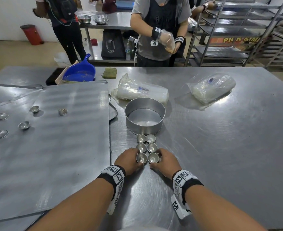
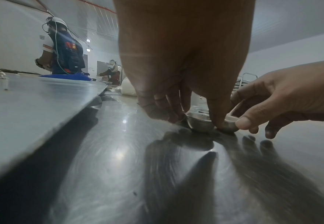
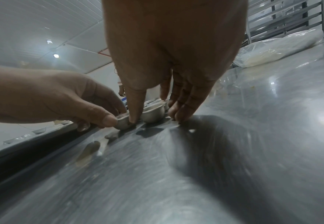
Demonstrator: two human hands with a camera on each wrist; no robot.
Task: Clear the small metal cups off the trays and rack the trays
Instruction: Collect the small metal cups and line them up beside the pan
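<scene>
Six small metal cups stand upright in two columns on the steel table (image 1: 220, 147), just in front of a round tin (image 1: 145, 129). My left hand (image 1: 134, 160) pinches the nearest left cup (image 1: 141, 157) between thumb and fingers. My right hand (image 1: 158, 160) pinches the nearest right cup (image 1: 153, 157) the same way. Both cups rest on the table, side by side. The left wrist view shows my thumb (image 2: 216, 118) down between the two cups (image 2: 200, 123). A large flat tray (image 1: 70, 147) lies to the left, with several cups (image 1: 24, 125) scattered on it.
Two clear plastic bags (image 1: 142, 92) (image 1: 212, 88) lie behind the tin. At the table's far edge sit a blue dustpan (image 1: 80, 72) and a brush. A person in gloves (image 1: 159, 30) stands opposite. A tray rack (image 1: 237, 30) stands at the back right.
</scene>
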